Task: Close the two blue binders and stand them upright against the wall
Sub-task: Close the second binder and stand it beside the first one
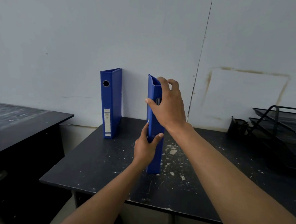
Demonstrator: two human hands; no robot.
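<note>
One closed blue binder (111,102) stands upright at the back of the black table (106,163), its spine with a round hole and a white label facing me and its back against the pale wall (79,38). A second blue binder (154,153) stands upright nearer to me, apart from the wall, closed. My left hand (146,148) grips its lower spine. My right hand (168,102) clasps its upper part from the right, fingers over the top edge.
Black mesh paper trays (281,130) and a black pen holder (236,126) stand at the table's back right. A lower black cabinet (21,131) sits to the left, across a gap. The tabletop is flecked with white chips.
</note>
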